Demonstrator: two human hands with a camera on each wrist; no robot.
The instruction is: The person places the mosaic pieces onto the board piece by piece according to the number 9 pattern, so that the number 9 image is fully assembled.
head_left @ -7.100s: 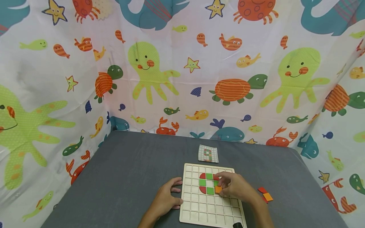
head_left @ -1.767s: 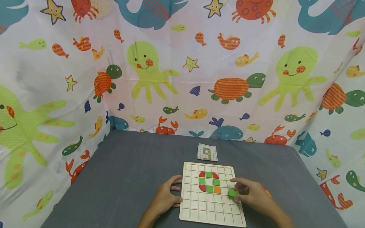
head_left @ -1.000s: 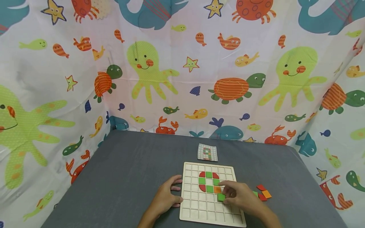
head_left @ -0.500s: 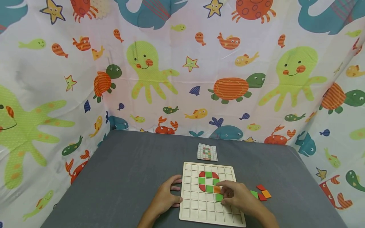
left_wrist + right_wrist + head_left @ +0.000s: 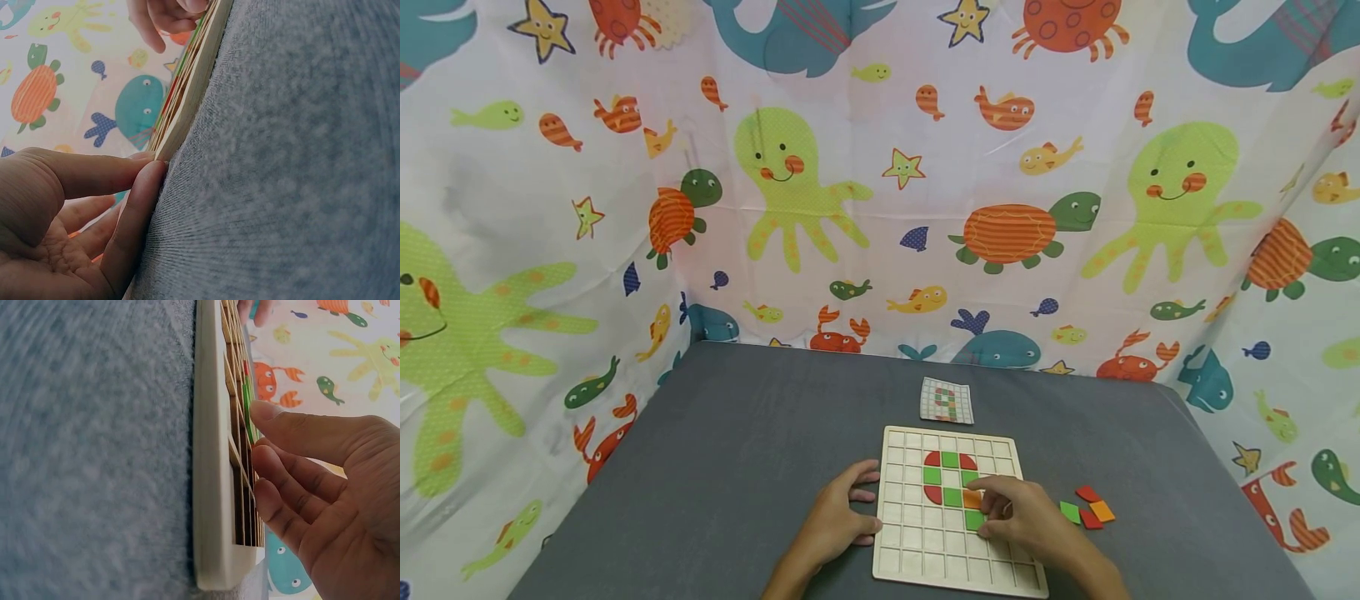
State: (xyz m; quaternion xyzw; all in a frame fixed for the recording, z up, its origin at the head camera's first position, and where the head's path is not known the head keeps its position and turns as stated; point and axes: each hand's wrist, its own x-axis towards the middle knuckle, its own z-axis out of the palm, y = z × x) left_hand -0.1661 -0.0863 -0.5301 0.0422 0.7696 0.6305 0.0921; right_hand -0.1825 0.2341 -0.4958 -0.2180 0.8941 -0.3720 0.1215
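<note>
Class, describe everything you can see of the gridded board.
The board is pale, wood-looking and roughly square, with rounded corners and raised ridges framing shallow cells. It lies flat on the gray cloth. Red rounded pieces, green squares and an orange piece sit in some cells. The left hand touches its left edge; the right hand, over its right side, hides some cells.

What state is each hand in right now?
Left hand: open, touching the board's left edge.
Right hand: beside the nearest green tile; cannot tell if gripping.
</note>
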